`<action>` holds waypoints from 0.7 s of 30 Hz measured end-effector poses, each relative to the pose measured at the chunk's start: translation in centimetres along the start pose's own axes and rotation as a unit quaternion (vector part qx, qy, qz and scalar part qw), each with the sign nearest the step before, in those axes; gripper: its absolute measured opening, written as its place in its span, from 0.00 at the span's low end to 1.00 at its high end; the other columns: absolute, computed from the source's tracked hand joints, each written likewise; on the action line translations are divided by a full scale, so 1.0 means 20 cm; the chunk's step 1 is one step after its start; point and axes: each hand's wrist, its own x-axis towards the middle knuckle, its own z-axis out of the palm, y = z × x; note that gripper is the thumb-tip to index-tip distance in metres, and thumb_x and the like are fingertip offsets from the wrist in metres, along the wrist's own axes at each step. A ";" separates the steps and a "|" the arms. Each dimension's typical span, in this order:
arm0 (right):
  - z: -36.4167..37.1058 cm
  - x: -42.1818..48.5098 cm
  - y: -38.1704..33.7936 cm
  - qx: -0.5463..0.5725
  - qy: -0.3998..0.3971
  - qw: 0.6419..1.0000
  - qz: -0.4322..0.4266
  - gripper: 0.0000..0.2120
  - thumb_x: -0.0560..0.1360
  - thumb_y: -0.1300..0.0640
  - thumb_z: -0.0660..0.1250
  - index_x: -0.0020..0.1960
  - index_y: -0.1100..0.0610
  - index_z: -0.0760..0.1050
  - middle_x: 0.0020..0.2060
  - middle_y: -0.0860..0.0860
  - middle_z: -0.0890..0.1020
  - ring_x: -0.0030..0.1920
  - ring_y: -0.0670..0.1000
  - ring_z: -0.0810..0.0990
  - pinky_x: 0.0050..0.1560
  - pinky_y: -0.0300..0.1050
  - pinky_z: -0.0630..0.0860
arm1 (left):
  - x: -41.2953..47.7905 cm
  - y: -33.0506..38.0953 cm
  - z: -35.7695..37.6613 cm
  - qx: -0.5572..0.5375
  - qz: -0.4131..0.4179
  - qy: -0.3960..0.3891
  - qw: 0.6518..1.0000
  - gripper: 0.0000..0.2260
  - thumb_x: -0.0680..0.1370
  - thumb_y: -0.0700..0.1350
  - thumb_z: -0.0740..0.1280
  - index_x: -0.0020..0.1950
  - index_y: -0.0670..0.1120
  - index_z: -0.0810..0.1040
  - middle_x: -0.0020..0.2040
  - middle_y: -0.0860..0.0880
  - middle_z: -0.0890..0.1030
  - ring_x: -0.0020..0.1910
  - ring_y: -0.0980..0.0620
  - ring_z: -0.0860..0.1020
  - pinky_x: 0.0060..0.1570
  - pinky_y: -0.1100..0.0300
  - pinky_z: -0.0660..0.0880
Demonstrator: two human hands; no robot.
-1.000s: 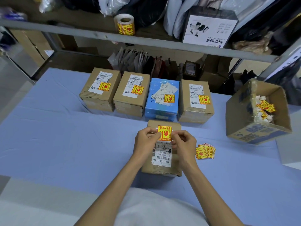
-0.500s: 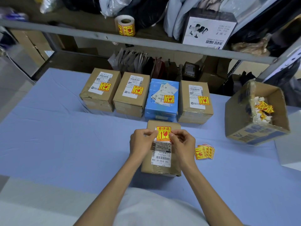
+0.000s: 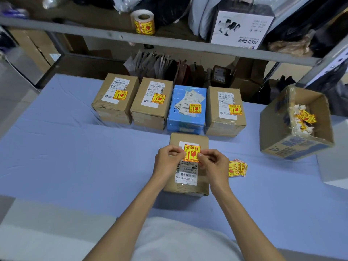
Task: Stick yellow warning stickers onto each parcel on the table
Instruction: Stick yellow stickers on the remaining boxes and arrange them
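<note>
1. Closest in, a white shirt (image 3: 178, 242) fills the bottom edge, with two bare forearms reaching out over the blue-covered tabletop (image 3: 75, 157).
2. Both hands meet over a brown cardboard parcel (image 3: 203, 141) that sits on the tabletop straight ahead. Its long axis runs away from the person, near end to far end.
3. The left hand (image 3: 168, 161) has curled fingers and pinches the left edge of a yellow warning sticker (image 3: 192, 150). The right hand (image 3: 214, 162) is curled too and pinches the lower right corner.
4. The sticker sits over the far half of the parcel's top and reads upright to the wearer, red glass symbol and arrows pointing away. I can't tell whether it lies fully flat.
5. It overlaps the far end of the white shipping label (image 3: 186, 175), whose printing reads upside down from here.
6. Just right of the parcel, a fanned stack of spare stickers (image 3: 237, 169) lies on the tabletop.
7. Further back is a row of four parcels side by side, long axes pointing away: left brown parcel (image 3: 113, 110), second brown parcel (image 3: 148, 113), blue parcel (image 3: 185, 119) and right brown parcel (image 3: 224, 123). Each carries a yellow sticker on top.
8. Off to the right, an open carton (image 3: 278, 129) is tipped, its mouth facing up and right, with sticker scraps inside.
9. Farthest, a metal shelf (image 3: 188, 43) holds a sticker roll (image 3: 144, 22) and a white printed box (image 3: 241, 29).
</note>
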 end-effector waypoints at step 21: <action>-0.09 -0.02 0.12 -0.158 0.038 0.986 -0.039 0.10 0.68 0.65 0.74 0.37 0.57 0.73 0.33 0.52 0.79 0.33 0.47 0.77 0.34 0.34 0.75 | -0.06 -0.11 0.12 0.135 -0.003 0.032 0.990 0.05 0.72 0.47 0.73 0.45 0.48 0.81 0.38 0.53 0.83 0.41 0.55 0.81 0.45 0.53 0.80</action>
